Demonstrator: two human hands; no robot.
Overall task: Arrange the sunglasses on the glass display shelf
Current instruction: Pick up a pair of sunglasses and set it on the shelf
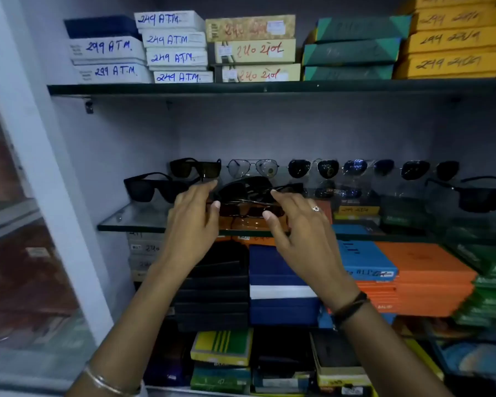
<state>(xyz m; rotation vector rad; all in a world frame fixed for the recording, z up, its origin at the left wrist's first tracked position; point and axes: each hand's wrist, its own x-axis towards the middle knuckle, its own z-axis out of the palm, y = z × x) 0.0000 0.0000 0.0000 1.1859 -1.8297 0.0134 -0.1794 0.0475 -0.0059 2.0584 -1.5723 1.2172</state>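
Both hands on one dark pair at the front-middle of the glass shelf. Left hand: grip narrow, thumb and fingertips pinching the pair's left end. Right hand: forefinger on the right temple hinge, thumb under the lens edge, other fingers spread loose. The pair looks held just above the shelf or barely resting on it; can't tell which through the blur.

Landmark = that held pair. Behind it: back row of aviators running rightward, lenses facing out. Left of it: black square pair, another square pair behind that. Far right: one more dark pair. Boxes stacked on the shelf above.

Step, as I read it: seat the pair in the front row. To do it well: keep the hold on frame ends, off lenses; square it to the shelf's front edge; match the black square pair's facing; leave a gap so temples don't hook the aviators behind. Glass is slick, so set it down flat, don't slide.
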